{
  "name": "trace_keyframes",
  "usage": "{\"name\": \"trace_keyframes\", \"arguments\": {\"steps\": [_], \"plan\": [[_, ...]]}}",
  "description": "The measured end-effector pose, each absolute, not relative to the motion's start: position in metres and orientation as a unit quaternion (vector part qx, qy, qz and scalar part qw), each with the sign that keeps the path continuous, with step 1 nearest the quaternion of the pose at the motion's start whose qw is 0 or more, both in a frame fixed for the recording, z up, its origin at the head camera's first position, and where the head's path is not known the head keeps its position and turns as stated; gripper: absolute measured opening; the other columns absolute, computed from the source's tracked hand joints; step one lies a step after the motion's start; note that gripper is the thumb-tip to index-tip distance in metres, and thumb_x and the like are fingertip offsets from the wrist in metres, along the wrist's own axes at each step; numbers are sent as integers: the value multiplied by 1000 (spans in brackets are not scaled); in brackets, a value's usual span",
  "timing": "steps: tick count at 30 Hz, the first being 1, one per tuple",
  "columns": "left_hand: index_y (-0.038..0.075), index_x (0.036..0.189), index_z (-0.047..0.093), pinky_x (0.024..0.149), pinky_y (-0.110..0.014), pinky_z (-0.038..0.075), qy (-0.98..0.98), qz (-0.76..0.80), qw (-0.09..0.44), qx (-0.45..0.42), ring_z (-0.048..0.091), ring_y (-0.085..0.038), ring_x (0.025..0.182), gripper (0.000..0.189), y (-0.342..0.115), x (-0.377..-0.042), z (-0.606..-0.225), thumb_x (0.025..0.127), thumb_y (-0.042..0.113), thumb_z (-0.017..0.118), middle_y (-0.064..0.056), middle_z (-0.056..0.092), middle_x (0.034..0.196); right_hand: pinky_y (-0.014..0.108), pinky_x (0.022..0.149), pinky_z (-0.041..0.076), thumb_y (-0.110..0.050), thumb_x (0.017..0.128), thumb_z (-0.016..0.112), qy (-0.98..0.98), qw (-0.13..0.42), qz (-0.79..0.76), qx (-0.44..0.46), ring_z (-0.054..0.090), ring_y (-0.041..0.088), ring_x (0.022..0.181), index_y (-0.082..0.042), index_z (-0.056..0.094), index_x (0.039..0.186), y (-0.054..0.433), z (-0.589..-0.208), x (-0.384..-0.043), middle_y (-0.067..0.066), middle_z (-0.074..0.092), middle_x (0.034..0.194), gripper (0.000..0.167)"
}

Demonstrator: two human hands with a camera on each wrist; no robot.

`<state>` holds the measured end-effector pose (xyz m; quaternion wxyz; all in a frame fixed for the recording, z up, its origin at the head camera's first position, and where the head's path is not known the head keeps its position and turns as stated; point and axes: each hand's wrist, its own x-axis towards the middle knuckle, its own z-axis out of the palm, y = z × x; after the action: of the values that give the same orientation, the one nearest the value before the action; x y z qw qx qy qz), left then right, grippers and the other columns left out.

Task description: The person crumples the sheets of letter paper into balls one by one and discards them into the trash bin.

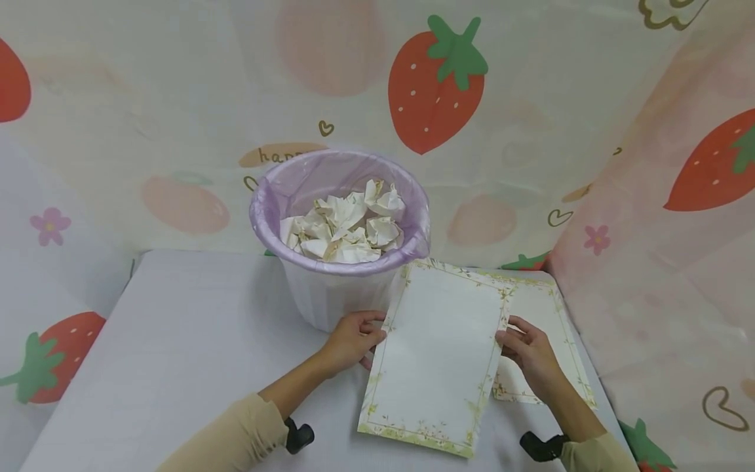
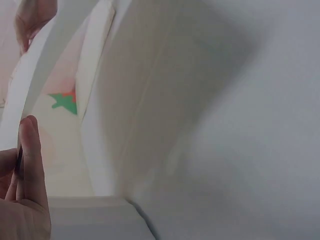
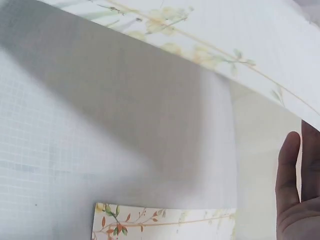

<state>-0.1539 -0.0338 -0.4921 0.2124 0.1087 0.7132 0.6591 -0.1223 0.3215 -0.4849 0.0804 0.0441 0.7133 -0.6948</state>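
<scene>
A sheet of paper [image 1: 439, 354] with a floral border is held up off the table between both hands. My left hand [image 1: 352, 341] pinches its left edge, thumb in front and fingers behind. On the opposite edge, my right hand [image 1: 531, 354] pinches it the same way. The left wrist view shows the left fingers [image 2: 32, 160] along the sheet's edge, with the sheet seen nearly side-on. In the right wrist view the sheet's printed border [image 3: 200, 55] crosses the top, and part of the right hand [image 3: 300, 210] shows at the right.
A white bin [image 1: 330, 295] with a purple liner [image 1: 415, 242] stands behind the left hand, holding several crumpled paper balls [image 1: 348, 216]. More bordered paper [image 1: 539, 308] lies on the table at the right, partly under the held sheet. Strawberry-print cloth [image 1: 531, 151] hangs around the white table [image 1: 177, 354].
</scene>
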Motion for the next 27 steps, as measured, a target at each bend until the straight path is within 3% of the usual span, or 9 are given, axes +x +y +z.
{"name": "trace_keyframes", "arguments": {"steps": [4,10,14,17,21,23,27], "plan": [[-6,133,56,51,-39,58,703,670,216,100,68,-20,72,40,-34,-153,-491,96,5,61,-16,72,95,27,79,56,-6,99,60,726,104,-680,21,70,12,84,17,33,140,324,-484,-119,-2,74,96,54],[-8,130,58,51,-36,58,684,687,231,81,68,-18,70,38,-35,-153,-491,95,5,63,-16,73,94,27,80,56,-7,100,59,732,102,-674,-14,69,12,86,9,62,112,326,-485,-118,-2,73,93,20],[-8,129,60,53,-34,58,673,697,238,64,68,-17,68,37,-36,-153,-490,95,6,63,-16,73,93,26,79,56,-8,100,59,735,88,-672,-17,68,11,86,6,65,103,326,-487,-117,-4,70,91,15],[-9,129,59,55,-34,59,659,709,246,55,69,-17,68,37,-36,-154,-489,95,5,63,-16,74,92,24,80,55,-5,99,59,732,71,-677,-27,66,8,90,14,63,108,325,-489,-117,-4,69,95,21],[-11,131,57,58,-30,59,626,734,261,37,71,-16,68,39,-36,-156,-490,95,3,62,-17,74,92,23,84,54,-1,100,57,719,55,-690,-55,64,7,102,24,51,124,325,-491,-116,3,67,113,35],[-11,132,56,60,-27,58,610,745,269,22,71,-15,69,40,-36,-156,-489,95,3,61,-16,74,94,23,84,54,-2,100,56,717,58,-692,-63,64,7,104,23,50,128,325,-490,-116,4,67,117,38],[-10,134,54,67,-26,58,582,763,283,0,71,-14,78,40,-37,-157,-487,96,2,59,-15,73,104,22,79,54,-4,101,56,712,75,-694,-73,65,7,97,14,61,124,326,-488,-117,-1,70,113,30]]}}
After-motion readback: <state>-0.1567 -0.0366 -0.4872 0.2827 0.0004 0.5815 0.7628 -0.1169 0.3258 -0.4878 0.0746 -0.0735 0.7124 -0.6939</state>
